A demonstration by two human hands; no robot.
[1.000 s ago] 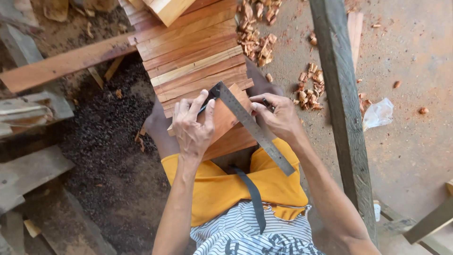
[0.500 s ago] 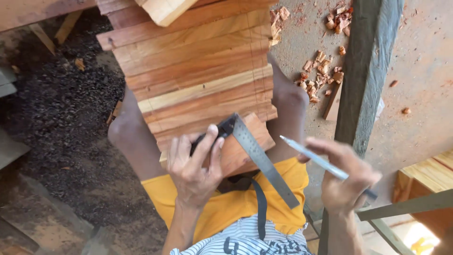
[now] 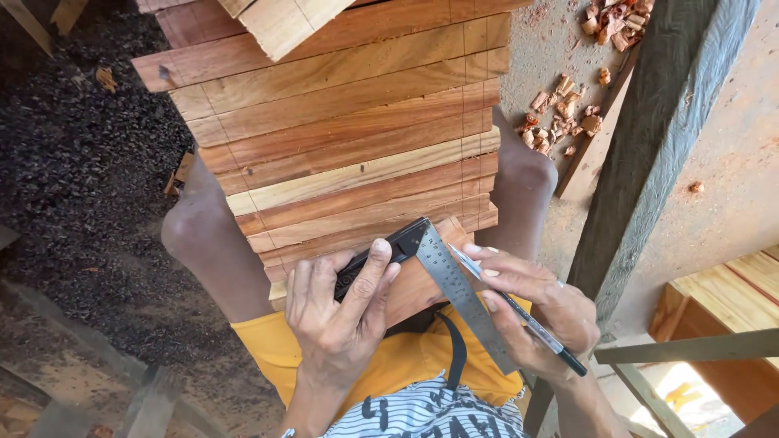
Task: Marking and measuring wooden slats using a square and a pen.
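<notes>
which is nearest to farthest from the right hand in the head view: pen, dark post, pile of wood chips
1. The pen, held in the right hand itself.
2. The dark post, just to that hand's right, leaning up past it.
3. The pile of wood chips, farther up on the floor beside the stacked boards.

— What sort of place is this?
— A rough woodworking shop. Sawn boards (image 3: 341, 138) lie stacked in rows, wood chips (image 3: 568, 122) litter the dusty concrete floor (image 3: 730, 162), and a heavy timber post (image 3: 657, 138) stands at the stack's right edge.
— Any tools?
— A metal square (image 3: 454, 284) and a pen (image 3: 519, 312).
</notes>
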